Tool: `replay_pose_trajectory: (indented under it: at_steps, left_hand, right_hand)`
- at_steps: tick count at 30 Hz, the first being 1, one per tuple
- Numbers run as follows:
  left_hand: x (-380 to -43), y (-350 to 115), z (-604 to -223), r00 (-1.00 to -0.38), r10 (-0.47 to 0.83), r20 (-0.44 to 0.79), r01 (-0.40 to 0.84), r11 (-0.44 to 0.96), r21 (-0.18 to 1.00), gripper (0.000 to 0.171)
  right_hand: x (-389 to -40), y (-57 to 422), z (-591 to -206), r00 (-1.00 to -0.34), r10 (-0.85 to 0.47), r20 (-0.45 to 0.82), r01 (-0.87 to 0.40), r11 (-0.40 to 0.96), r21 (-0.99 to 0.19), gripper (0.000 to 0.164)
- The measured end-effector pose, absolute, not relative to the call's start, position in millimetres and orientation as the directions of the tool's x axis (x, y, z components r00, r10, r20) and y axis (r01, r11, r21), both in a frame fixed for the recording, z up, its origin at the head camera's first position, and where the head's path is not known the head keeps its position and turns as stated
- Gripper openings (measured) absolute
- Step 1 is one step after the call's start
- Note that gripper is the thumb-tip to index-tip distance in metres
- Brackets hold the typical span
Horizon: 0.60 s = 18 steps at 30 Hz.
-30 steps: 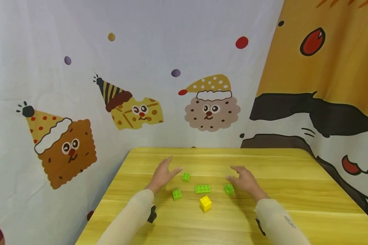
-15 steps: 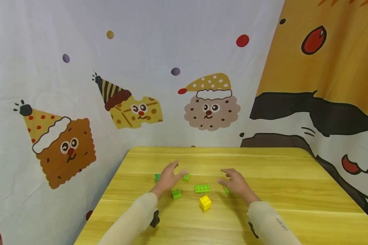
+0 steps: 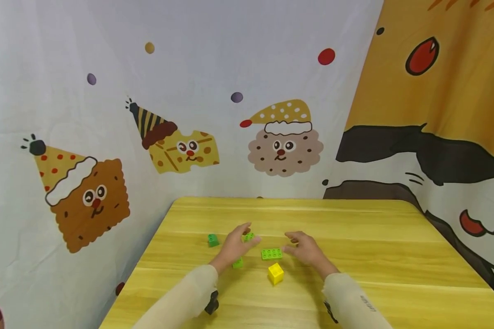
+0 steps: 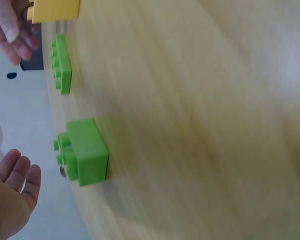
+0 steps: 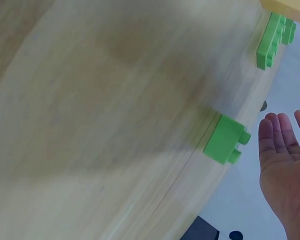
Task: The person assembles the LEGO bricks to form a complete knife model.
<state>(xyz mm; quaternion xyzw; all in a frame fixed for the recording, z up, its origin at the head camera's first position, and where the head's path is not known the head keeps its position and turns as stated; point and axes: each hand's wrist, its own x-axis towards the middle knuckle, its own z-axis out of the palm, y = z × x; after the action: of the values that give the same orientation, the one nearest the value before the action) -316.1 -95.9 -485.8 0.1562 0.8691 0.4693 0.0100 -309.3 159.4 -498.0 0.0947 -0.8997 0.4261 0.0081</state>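
Both hands hover over toy building bricks on the wooden table, fingers relaxed and holding nothing. My left hand (image 3: 234,249) partly covers two light green square bricks, one behind its fingers (image 3: 249,237) and one near its wrist (image 3: 238,263); the nearer brick (image 4: 90,155) stands studs up in the left wrist view. Between the hands lies a long light green brick (image 3: 271,254), with a yellow brick (image 3: 276,273) in front of it. My right hand (image 3: 306,249) hides another green brick in the head view; that brick (image 5: 225,139) shows in the right wrist view.
A darker green brick (image 3: 213,240) lies left of the left hand. The table (image 3: 374,237) ends at a white wall cloth (image 3: 197,68) printed with cartoon snacks, and an orange printed area (image 3: 469,82) is at the right.
The two hands have drawn closer together, the left moving right and the right moving left. The darker green brick has come into sight, while the right green brick has become hidden.
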Motion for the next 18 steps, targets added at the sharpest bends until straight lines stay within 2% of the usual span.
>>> replay_pose_trajectory:
  at_steps: [7,18]
  left_hand:
    - [-309.0,-86.7,-493.0,-0.952,0.28,0.12,0.247,0.475,0.844,0.08]
    - [-293.3,-80.6,-501.9,-0.939,0.332,0.086,0.23,0.423,0.877,0.076]
  right_hand:
    - [-306.7,148.7,-501.9,-0.983,-0.177,0.056,-0.151,0.594,-0.79,0.048]
    - [-304.7,140.0,-508.3,-0.974,-0.217,0.058,-0.177,0.583,-0.793,0.051]
